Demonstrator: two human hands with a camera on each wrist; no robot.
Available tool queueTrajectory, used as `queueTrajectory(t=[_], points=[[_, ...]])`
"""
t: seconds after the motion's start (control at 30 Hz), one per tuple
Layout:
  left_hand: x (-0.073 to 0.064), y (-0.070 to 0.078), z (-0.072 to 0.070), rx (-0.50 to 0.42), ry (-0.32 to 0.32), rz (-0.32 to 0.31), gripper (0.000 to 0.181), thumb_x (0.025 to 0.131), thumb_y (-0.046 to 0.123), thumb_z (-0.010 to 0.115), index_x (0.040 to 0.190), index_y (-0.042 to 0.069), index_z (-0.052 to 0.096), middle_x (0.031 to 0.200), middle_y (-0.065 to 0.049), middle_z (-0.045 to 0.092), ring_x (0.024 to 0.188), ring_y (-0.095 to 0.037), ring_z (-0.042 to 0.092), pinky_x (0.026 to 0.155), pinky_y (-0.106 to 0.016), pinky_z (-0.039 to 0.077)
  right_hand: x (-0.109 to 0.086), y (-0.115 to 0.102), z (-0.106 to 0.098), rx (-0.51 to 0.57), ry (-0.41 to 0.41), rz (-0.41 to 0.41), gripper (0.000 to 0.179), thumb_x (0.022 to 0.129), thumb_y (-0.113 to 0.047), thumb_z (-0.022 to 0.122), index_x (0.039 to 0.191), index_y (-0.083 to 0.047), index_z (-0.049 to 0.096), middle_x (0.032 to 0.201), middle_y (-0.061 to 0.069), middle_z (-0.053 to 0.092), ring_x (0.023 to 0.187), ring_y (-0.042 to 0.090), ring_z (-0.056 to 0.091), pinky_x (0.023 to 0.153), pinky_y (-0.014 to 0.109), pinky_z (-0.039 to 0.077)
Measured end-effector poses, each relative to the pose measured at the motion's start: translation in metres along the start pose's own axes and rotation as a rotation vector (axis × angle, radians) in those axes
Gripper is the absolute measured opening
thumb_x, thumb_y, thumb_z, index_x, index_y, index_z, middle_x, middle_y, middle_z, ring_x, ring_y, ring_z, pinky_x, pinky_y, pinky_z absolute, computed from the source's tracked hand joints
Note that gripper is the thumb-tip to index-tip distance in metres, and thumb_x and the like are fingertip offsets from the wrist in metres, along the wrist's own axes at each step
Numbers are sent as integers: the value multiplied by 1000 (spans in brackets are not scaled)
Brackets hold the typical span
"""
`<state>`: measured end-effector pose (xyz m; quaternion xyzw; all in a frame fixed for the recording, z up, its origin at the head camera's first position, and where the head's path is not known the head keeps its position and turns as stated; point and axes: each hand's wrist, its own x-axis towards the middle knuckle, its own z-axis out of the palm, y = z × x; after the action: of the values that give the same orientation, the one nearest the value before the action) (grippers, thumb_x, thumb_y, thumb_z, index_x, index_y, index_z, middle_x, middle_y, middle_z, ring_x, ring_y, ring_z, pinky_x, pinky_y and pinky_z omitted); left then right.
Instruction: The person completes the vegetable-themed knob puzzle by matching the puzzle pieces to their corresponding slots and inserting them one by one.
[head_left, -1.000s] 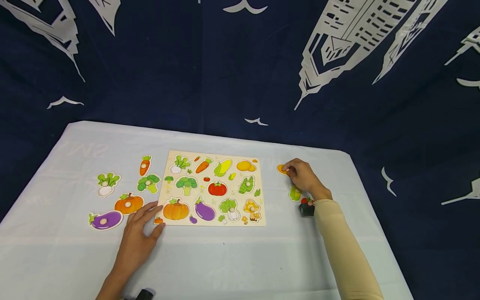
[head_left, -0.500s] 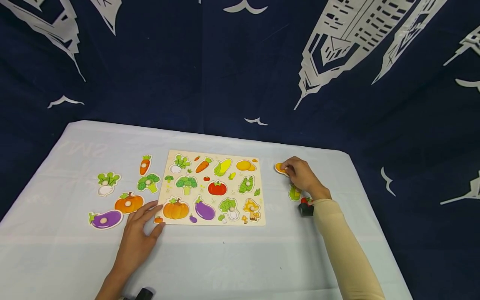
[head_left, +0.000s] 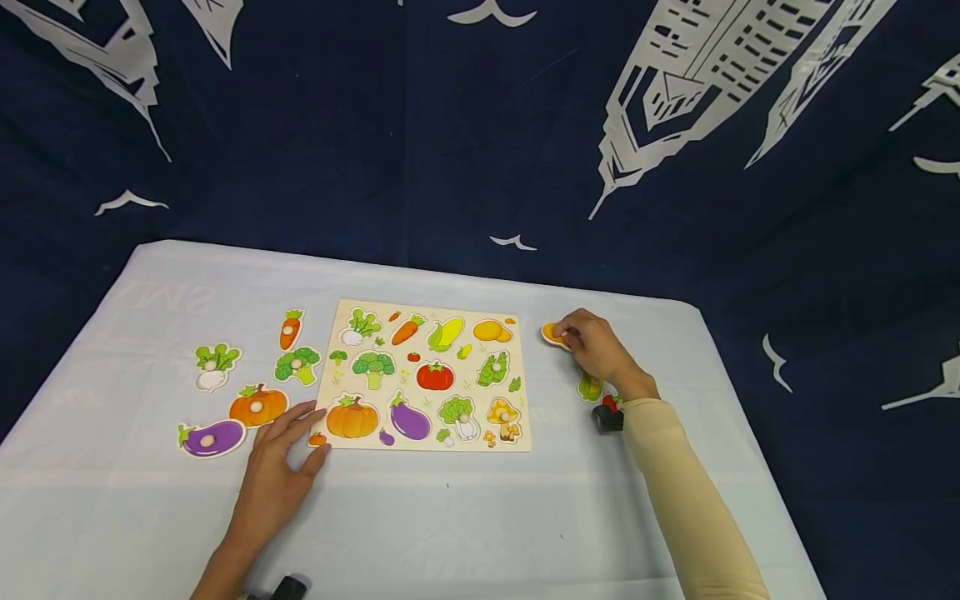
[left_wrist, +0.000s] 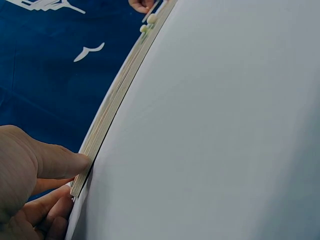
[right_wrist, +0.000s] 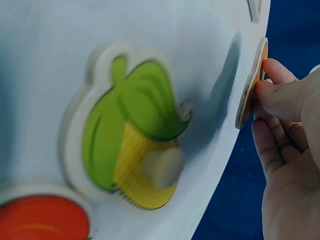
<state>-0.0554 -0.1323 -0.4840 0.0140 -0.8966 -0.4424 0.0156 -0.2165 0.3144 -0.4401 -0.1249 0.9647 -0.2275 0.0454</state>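
Note:
A wooden vegetable puzzle board lies flat on the table. At its near left corner my left hand touches the edges, fingers stretched along the left side and thumb at the front; the left wrist view shows the thumb tip against the board's side. Right of the board, my right hand pinches a yellow-orange puzzle piece between thumb and fingers. In the right wrist view that piece stands tilted, its shadow on the cloth beside it. A corn piece with a round knob lies below this hand.
A tomato piece lies by the right wrist, partly covered by a black wrist camera. Left of the board are carrot, broccoli, turnip, pumpkin and eggplant pieces. A dark blue curtain hangs behind the table.
My right hand has moved a little left towards the board with the yellow-orange puzzle piece, which now looks more tilted. My left hand and the board have stayed in place.

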Motion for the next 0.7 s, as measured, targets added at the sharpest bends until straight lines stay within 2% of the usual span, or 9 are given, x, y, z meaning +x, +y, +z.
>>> queueTrajectory(t=[0.47,0.7], points=[[0,-1,0,-5,1,1,52,85,-1,74,135,-2,60,144,-21,52,127,-41,41,104,-59,38,7,-21,9,-29,-23,-72,17,96,6,57,103,-5,68,116,11,63,104,27,61,96,42,53],[0,-2,2,15,26,20,52,83,-1,75,133,-3,61,141,-21,54,124,-40,44,101,-59,41,12,-32,19,-38,-24,-123,16,97,5,57,103,-6,68,114,9,63,105,25,61,98,40,53]])
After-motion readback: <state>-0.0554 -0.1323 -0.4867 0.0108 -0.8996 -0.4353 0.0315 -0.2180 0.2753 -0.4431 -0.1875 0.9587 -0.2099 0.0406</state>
